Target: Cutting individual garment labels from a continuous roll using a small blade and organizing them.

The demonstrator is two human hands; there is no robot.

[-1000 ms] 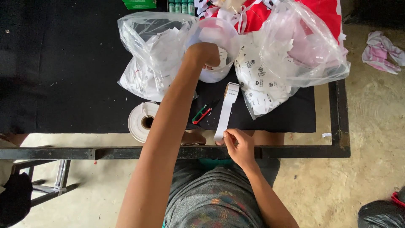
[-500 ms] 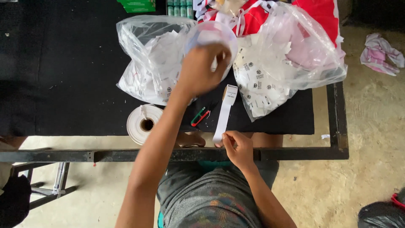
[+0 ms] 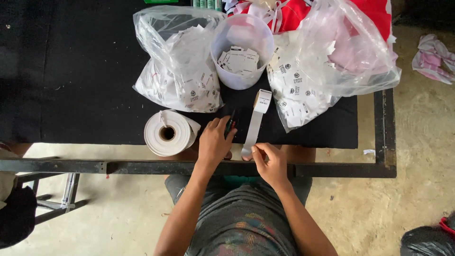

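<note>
My right hand [image 3: 269, 163] pinches the near end of a white label strip [image 3: 254, 127] that runs up to a small roll on the black table [image 3: 71, 85]. My left hand [image 3: 214, 141] rests at the table's front edge, fingers on a small red and green pair of scissors [image 3: 231, 125]. Left of it lies a large white tape roll [image 3: 168, 133]. A clear plastic cup [image 3: 242, 50] holding cut white labels stands behind the hands, between two clear bags of labels, the left bag [image 3: 177, 61] and the right bag [image 3: 327, 66].
A metal frame rail [image 3: 142, 167] runs along the table's front. Red cloth [image 3: 369, 9] lies behind the right bag. Crumpled fabric [image 3: 433, 59] lies on the concrete floor at right. A dark bag [image 3: 426, 239] sits at the lower right.
My left hand has come back from the cup at the rear to the table's front edge and settled on the scissors. The cup now stands uncovered. The right hand kept its hold on the strip.
</note>
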